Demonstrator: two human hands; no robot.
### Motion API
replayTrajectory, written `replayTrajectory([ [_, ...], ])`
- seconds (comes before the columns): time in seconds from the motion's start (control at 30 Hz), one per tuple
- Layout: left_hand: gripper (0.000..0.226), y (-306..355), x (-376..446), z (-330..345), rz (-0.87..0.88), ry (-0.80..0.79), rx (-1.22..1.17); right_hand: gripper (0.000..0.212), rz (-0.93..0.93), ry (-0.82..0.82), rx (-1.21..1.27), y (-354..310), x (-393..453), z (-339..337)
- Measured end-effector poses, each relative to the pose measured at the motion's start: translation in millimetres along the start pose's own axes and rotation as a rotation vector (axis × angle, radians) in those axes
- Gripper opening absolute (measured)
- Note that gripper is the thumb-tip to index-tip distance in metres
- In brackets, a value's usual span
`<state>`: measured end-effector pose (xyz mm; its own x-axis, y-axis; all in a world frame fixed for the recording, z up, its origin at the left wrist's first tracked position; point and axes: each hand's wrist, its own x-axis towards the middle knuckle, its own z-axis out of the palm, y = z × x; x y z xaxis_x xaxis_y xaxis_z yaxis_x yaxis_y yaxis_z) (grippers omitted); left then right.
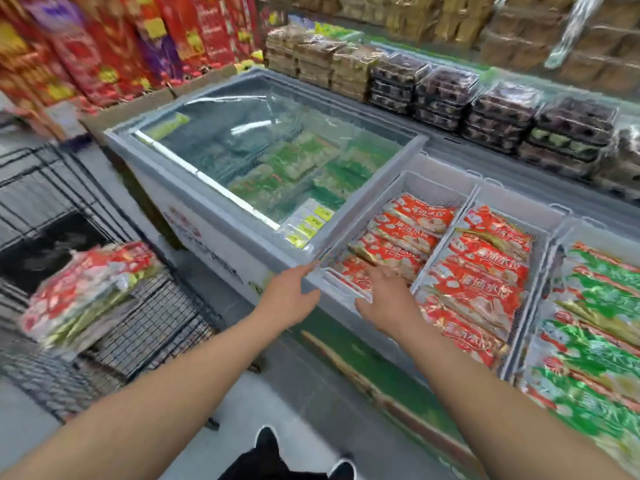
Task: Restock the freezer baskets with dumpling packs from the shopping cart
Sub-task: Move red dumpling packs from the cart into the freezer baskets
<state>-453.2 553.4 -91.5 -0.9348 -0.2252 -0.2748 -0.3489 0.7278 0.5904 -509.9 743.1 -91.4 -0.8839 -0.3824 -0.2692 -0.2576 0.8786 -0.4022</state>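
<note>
A stack of red and green dumpling packs [86, 289] lies in the black wire shopping cart [149, 327] at the left. The open freezer [221, 244] holds white baskets: two baskets [440, 237] with red dumpling packs [481, 289] and, at the right, one with green packs [595, 313]. My left hand [294, 292] reaches with straight fingers to the front corner of the leftmost basket and holds nothing. My right hand [384, 299] lies flat on the nearest red pack [353, 271] in that basket, fingers spread.
A sliding glass lid [259, 140] covers the freezer's left half, with green packs beneath it. Boxed pastries [502, 105] are stacked on the shelf behind. Red gift boxes [104, 46] line the far left. My shoes [301, 459] stand on the grey floor.
</note>
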Motion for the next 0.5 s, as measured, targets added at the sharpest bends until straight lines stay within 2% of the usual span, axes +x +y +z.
replayTrajectory([
  [0.1,0.06,-46,-31,-20,-0.065,0.053,-0.031,0.067,-0.089,-0.042,-0.052,-42,-2,25],
  [0.3,0.059,-144,-84,-67,-0.199,0.155,-0.075,0.058,-0.224,-0.116,-0.098,-144,-3,79],
  [0.5,0.06,-257,-122,-114,-0.307,0.16,-0.124,0.056,-0.331,-0.172,-0.153,-252,-2,143],
])
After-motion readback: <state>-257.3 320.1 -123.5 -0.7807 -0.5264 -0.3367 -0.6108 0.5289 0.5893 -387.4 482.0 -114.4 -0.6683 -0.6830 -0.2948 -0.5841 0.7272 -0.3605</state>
